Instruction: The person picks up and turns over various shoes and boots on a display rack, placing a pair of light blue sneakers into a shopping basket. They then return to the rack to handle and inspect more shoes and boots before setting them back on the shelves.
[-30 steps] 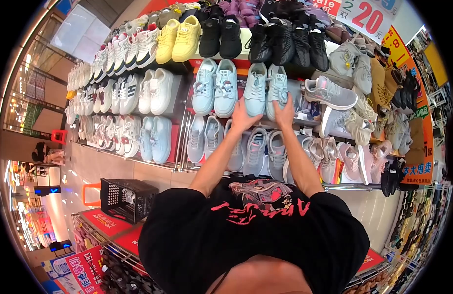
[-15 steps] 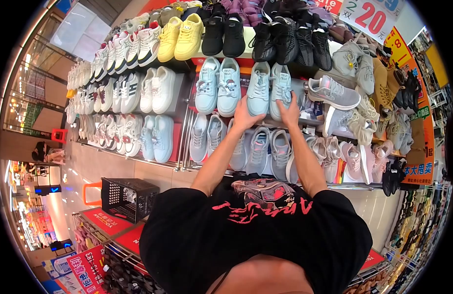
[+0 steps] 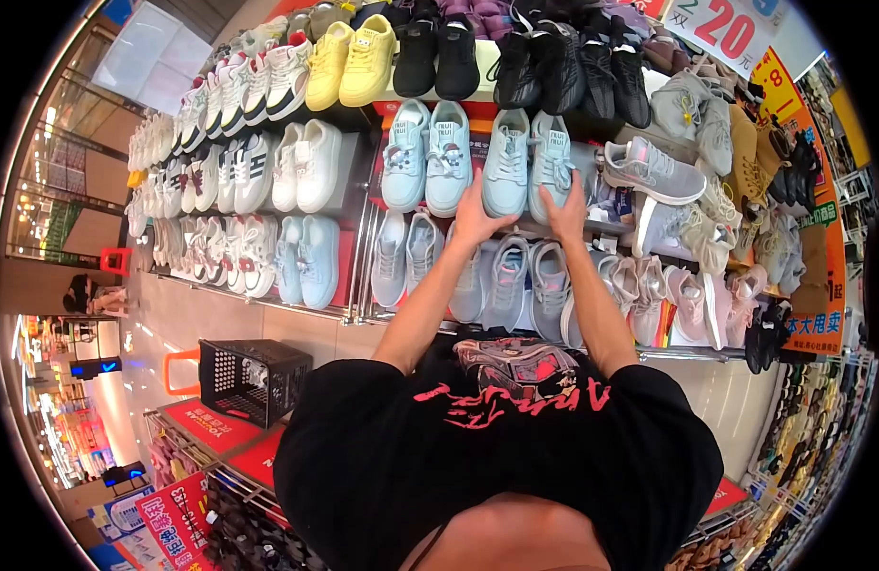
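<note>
As my left hand [image 3: 479, 219] grips one blue shoe [image 3: 505, 173] and my right hand [image 3: 564, 211] its mate [image 3: 551, 164] by their outer sides, likely keeping them together, they sit, toes toward me, beside another blue pair [image 3: 405, 167].

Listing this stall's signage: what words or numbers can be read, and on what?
"20", "双", "元": white price sign.
"8": yellow sign.
"本大甩卖": orange sign.
Light-blue shoes: tongue letters too small.
Black shirt: pink lettering too stylised.
Red placards, other signs: not fully legible.

From the head, the camera looks forward and down at the nearby hands [image 3: 479, 219].
</note>
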`<state>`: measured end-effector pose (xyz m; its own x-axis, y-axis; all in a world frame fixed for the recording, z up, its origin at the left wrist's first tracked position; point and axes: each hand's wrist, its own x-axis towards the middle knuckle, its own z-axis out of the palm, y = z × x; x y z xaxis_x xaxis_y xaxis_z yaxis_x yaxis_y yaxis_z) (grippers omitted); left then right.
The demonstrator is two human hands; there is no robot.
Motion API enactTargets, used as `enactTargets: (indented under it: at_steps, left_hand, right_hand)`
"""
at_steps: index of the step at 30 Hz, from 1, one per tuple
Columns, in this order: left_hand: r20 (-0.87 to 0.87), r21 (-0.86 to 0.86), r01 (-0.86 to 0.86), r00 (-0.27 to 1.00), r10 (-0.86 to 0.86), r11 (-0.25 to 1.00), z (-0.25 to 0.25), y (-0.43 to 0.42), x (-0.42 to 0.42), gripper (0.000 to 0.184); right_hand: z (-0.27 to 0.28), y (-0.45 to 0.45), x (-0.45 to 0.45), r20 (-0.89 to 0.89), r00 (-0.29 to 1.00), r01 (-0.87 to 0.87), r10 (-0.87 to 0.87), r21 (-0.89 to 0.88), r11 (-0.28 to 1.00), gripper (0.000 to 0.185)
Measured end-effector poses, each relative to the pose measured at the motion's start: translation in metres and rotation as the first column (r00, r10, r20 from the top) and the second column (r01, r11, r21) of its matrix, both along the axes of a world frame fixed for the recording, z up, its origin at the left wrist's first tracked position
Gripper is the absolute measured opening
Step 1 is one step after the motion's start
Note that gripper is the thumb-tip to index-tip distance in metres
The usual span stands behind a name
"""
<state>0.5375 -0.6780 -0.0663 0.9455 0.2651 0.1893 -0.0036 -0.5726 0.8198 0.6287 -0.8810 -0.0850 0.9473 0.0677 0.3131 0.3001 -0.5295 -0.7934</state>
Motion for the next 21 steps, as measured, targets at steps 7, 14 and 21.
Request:
enactTargets:
  at_steps: [7, 14, 21]
  left_hand:
    - [0.045, 0.046, 0.035, 0.998, -0.037, 0.998, -0.002, 0.001, 0.002, 0.112]
    - [0.054, 0.034, 0.021, 0.998, -0.023, 0.999, -0.010, -0.001, 0.002, 0.109]
    - [0.043, 0.255, 0.082, 0.994, -0.096, 0.964, 0.020, -0.021, 0.010, 0.119]
  right_hand:
    - [-0.001, 0.000, 0.000, 0.030, 1.000, -0.004, 0.006, -0.044, 0.999, 0.093]
    - [-0.002, -0.001, 0.002, -0.013, 1.000, -0.020, 0.020, -0.032, 0.999, 0.094]
    - [0.045, 0.014, -0.006, 0.297, 0.955, 0.027, 0.022, -0.161, 0.987, 0.089]
